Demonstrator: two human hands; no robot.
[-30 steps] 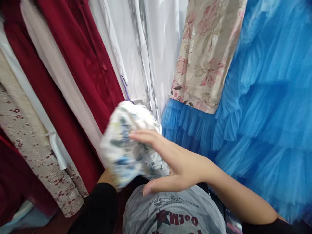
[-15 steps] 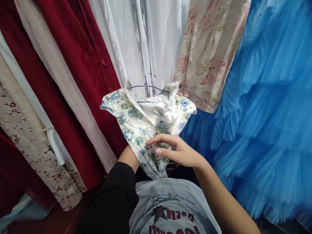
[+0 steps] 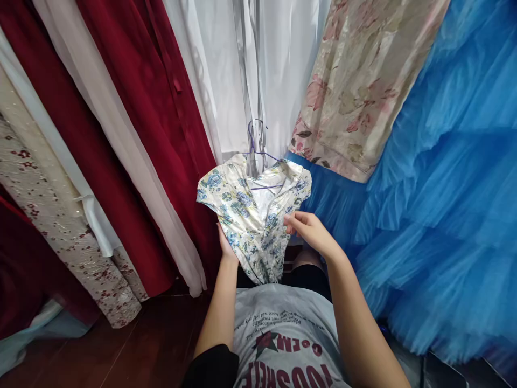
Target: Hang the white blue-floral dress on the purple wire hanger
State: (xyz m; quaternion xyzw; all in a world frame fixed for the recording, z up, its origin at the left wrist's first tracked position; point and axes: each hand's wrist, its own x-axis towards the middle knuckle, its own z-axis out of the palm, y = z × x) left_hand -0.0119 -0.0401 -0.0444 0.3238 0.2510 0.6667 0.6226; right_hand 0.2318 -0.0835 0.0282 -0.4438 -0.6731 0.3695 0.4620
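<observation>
A small white garment with blue flowers (image 3: 252, 213) hangs on a thin purple wire hanger (image 3: 258, 153) in front of me. My left hand (image 3: 226, 247) holds the garment's left side from behind, with most of its fingers hidden by the cloth. My right hand (image 3: 305, 229) pinches the garment's right edge, fingers closed on the fabric. The hanger's hook rises against grey ribbons (image 3: 252, 81) hanging down.
Hanging clothes surround me: dark red dresses (image 3: 133, 108), a white sheer one (image 3: 218, 64), a beige floral dress (image 3: 355, 91), a blue tulle skirt (image 3: 444, 205) on the right, patterned beige fabric (image 3: 52, 215) at left. Dark wood floor (image 3: 133, 345) lies below.
The crumpled garment has been spread out and now hangs flat on its hanger, further from me. My right hand went from lying open on it to pinching its right edge.
</observation>
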